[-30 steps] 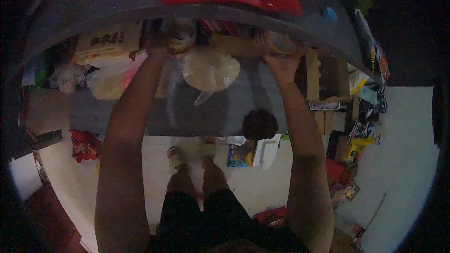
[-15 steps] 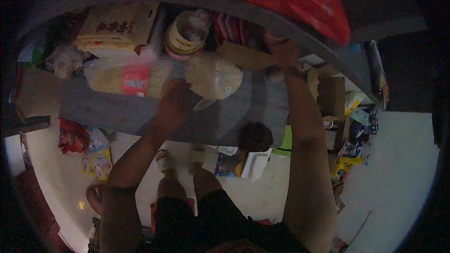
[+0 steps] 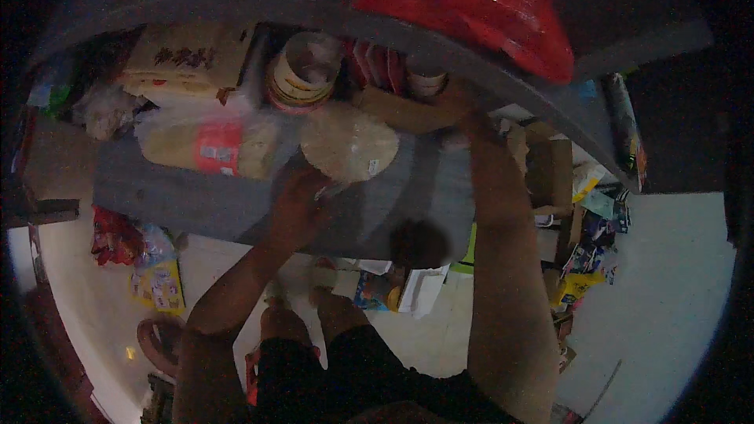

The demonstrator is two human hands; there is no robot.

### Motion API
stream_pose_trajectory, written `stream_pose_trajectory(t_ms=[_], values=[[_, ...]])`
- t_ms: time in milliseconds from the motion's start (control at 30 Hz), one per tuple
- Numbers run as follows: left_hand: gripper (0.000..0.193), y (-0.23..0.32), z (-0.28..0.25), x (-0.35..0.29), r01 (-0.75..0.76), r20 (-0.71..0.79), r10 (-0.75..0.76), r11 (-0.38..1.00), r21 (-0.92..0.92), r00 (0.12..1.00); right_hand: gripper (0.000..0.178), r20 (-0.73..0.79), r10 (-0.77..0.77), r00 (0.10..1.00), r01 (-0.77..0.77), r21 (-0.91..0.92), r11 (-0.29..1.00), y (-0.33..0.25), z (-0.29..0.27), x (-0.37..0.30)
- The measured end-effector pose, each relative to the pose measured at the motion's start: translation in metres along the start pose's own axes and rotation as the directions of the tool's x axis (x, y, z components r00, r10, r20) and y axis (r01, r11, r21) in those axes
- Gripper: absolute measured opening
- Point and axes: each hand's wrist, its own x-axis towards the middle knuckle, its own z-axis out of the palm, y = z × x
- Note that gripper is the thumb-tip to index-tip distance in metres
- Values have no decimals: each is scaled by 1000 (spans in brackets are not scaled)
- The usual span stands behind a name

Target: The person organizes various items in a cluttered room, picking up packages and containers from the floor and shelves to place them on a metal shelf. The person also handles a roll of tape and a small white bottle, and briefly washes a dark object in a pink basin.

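On the grey shelf, a round beige stack (image 3: 349, 141) lies in clear plastic wrapping. My left hand (image 3: 305, 195) is at its near left edge, fingers closed on a pale edge of the plastic wrapping (image 3: 334, 188). Farther right, my right hand (image 3: 462, 110) is at the right end of a low cardboard box (image 3: 404, 109); it is dark and blurred, so its fingers cannot be made out. Inside that box stand several red packets (image 3: 375, 63) and a pale cup (image 3: 426, 80), close to my right hand. A stack of paper cups (image 3: 308, 71) stands behind the beige stack.
A wrapped beige roll with a red label (image 3: 217, 146) lies left on the shelf. Above, an upper board holds a red plastic bag (image 3: 471, 12). A brown carton (image 3: 184, 55) is at back left. An open cardboard box (image 3: 550, 165) and packets stand right. A dark round object (image 3: 420, 243) is at the front edge.
My left hand has moved slightly toward the shelf's front edge. My right hand has shifted a little nearer, and the pale cup beside it now shows in the box. The view has shifted slightly.
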Motion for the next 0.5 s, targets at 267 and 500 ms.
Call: stream_pose_trajectory(t_ms=[267, 500], values=[[38, -28, -29, -35, -12, 5, 11, 998, 68, 1000, 53, 128, -17, 992, 24, -46, 999, 3, 3, 4], [23, -31, -57, -83, 482, 68, -512, 743, -465, 856, 49, 148, 27, 989, -8, -126, 992, 4, -11, -9]])
